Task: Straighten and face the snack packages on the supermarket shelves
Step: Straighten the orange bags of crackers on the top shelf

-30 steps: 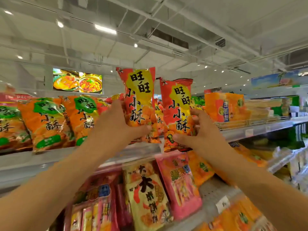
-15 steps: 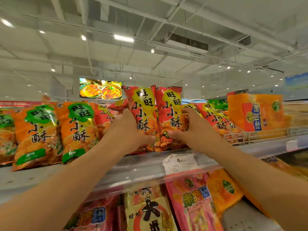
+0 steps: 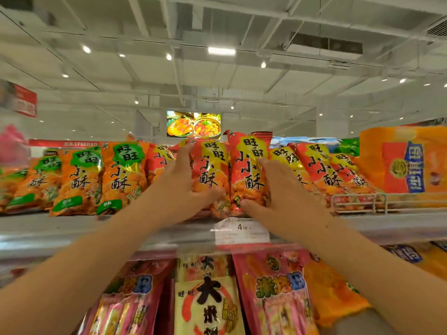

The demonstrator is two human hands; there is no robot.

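Gripping two upright glossy red-and-yellow foil snack bags, long axes vertical: left hand (image 3: 186,187) holds left bag (image 3: 210,175), right hand (image 3: 278,192) right bag (image 3: 250,170). I judge both touch, facing out.

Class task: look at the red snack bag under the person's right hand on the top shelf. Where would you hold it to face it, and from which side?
Probably the lower right edge of the red bag, approached from the front right: it stands upright, another bag presses its left side, and the right hand already sits there.
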